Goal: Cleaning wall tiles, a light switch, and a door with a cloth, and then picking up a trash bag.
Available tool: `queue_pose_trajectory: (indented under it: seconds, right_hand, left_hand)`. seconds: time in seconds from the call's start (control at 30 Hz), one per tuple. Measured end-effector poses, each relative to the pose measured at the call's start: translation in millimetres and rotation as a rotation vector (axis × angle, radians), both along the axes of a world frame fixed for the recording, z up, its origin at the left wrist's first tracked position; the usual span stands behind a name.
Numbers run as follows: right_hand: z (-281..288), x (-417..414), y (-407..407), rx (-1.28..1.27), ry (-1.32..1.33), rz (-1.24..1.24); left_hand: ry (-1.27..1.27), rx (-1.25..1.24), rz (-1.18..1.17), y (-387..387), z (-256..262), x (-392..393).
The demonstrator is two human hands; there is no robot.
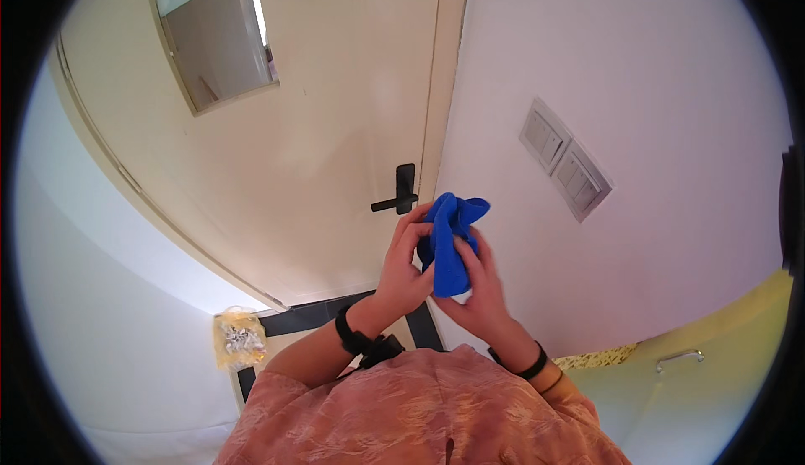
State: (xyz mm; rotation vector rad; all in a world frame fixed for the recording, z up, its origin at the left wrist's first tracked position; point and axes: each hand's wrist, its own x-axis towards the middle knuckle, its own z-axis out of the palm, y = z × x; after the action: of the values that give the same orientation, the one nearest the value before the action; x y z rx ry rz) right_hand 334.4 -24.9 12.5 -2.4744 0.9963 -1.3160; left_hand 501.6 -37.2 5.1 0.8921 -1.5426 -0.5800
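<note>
A crumpled blue cloth (449,251) is held up between my two hands, in the middle of the view. My left hand (405,267) grips its left side, the fingers bent around the folds. On the other side my right hand (481,282) holds the cloth with thumb and fingers. Folds hide some of the fingertips. Just behind and to the left of the cloth is the black lever handle (396,201) of a cream door (327,119); neither hand is seen touching it.
Two light switch panels (565,158) are on the white wall (629,75) at right. The door has a small window (217,40). A yellowish plastic bag (240,340) with contents lies on the floor at lower left. A metal handle (679,359) shows at lower right.
</note>
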Motion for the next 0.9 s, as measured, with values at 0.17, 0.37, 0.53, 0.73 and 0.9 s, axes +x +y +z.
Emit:
queue_pose_trajectory:
  seconds: [0.17, 0.37, 0.53, 0.73, 0.9]
  right_hand:
    - [-31.9, 49.0, -23.4, 0.366, -0.352, 0.259]
    - [-66.6, 79.5, -88.8, 0.755, -0.921, 0.335]
    - [-75.9, 78.2, -157.5, 0.577, -0.988, 0.125]
    - [-48.3, 102.1, -231.9, 0.167, -0.818, 0.013]
    - [-51.7, 130.2, -278.5, -0.102, -0.639, -0.062]
  left_hand:
    - [-0.076, 0.020, 0.043, 10.7, -9.3, 34.4]
    - [-0.127, 0.093, -0.017, -20.9, -13.1, 65.3]
    - [-0.465, 0.203, 0.220, -98.7, -62.0, 103.4]
    - [-0.692, 0.301, 0.268, -175.1, -147.6, 147.6]
    - [-0.692, 0.433, 0.191, -196.5, -181.3, 156.2]
